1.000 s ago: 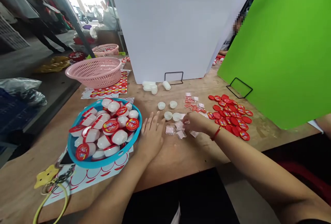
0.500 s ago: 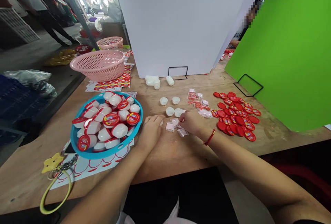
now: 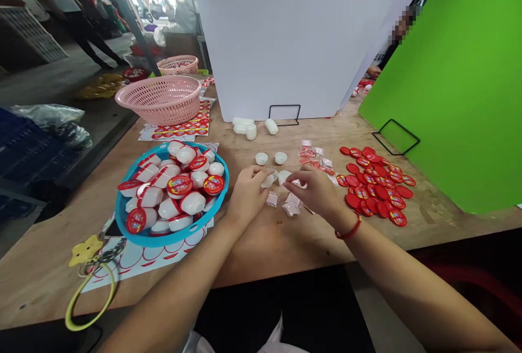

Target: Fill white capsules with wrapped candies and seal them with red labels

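At the left of the tabletop (image 3: pixel 248 255), close to its near edge, a yellow star-shaped tag (image 3: pixel 85 249) lies with a yellow loop (image 3: pixel 70 309) that reaches that edge. A printed sheet (image 3: pixel 138 260) runs under the blue basin (image 3: pixel 171 240), which covers much of it. The basin is heaped with white capsules (image 3: pixel 192 202) with red lids, lying at all angles (those at the bottom are hidden by the upper ones). Beyond it, toward the far end of the left edge, a pink basket (image 3: pixel 171 111) stands on more printed sheets; its floor is out of sight.

Next come the stacked cups (image 3: pixel 243 125), lying at the foot of the white panel (image 3: pixel 277 43), one stack with its long axis roughly along the panel. The left hand (image 3: pixel 249 195), right of the basin, is bent, its thumb and fingertips at a near cup (image 3: pixel 269 179) that they partly hide; I cannot tell whether they grip it or only touch it. Two far cups (image 3: pixel 280 158) stand mouth up in mid-tabletop. The right hand (image 3: pixel 316 192) has thumb and forefinger close together by another near cup (image 3: pixel 284 177); whether they pinch anything is unclear. Clear packets (image 3: pixel 291 206) lie between the hands, some covered by the right one. Farther right, red lids (image 3: pixel 381 192) spread in a loose pile before the green panel (image 3: pixel 448 97), which is cut off by the frame.
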`<state>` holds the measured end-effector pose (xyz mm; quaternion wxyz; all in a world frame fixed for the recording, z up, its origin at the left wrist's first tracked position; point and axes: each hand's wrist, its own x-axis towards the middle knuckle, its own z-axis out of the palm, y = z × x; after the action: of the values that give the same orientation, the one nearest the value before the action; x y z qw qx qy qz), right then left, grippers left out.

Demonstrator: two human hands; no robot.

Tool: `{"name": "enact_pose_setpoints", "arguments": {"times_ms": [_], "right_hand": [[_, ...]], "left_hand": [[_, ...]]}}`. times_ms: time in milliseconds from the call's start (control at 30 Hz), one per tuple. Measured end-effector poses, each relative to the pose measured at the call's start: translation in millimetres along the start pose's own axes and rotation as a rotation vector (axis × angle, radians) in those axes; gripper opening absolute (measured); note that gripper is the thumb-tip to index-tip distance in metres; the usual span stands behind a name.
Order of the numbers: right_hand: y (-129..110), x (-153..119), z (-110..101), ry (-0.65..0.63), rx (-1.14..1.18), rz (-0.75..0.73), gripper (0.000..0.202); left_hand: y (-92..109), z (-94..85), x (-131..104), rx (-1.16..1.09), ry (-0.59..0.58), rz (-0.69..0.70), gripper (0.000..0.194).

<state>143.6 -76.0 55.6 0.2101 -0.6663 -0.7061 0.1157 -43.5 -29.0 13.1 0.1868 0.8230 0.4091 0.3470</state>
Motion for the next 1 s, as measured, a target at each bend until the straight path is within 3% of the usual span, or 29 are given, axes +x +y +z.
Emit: {"name": "enact_pose_setpoints", "arguments": {"times_ms": [100, 167, 267, 467, 600, 833, 933, 1000], "right_hand": [[-3.6, 4.2, -2.7, 0.045, 0.283, -0.072, 0.019], [-6.7, 10.4, 4.8, 0.054, 0.316, -0.061, 0.014], [-13.4, 17.2, 16.9, 0.044, 0.208, -0.023, 0.012], [-37.5, 15.9, 20.2, 0.064, -0.212, -0.003, 0.015], [-45.1, 17.7, 20.9, 0.042, -0.239, 0.031, 0.015], [-30.1, 21.9, 13.3, -0.148, 0.071, 0.14, 0.006], [-12.4, 23.0, -4.3, -0.327, 0.238, 0.065, 0.017], [6.4, 24.7, -19.8, -0.345, 0.294, 0.021, 0.03]], "left_hand": [[-0.7, 7.3, -1.3, -0.148, -0.013, -0.007, 0.053], [-0.3, 11.3, -3.2, -0.281, -0.014, -0.055, 0.058], [-1.0, 12.0, -6.3, -0.415, -0.003, -0.125, 0.062], [-5.1, 2.8, -8.9, -0.323, 0.062, -0.081, 0.047], [-2.8, 0.3, -10.3, -0.399, 0.044, -0.095, 0.04], [2.8, 4.5, -19.8, -0.453, 0.012, -0.058, 0.036], [3.8, 7.5, -22.7, -0.458, 0.039, -0.059, 0.034], [3.9, 8.5, -23.3, -0.482, 0.056, -0.074, 0.036]]}}
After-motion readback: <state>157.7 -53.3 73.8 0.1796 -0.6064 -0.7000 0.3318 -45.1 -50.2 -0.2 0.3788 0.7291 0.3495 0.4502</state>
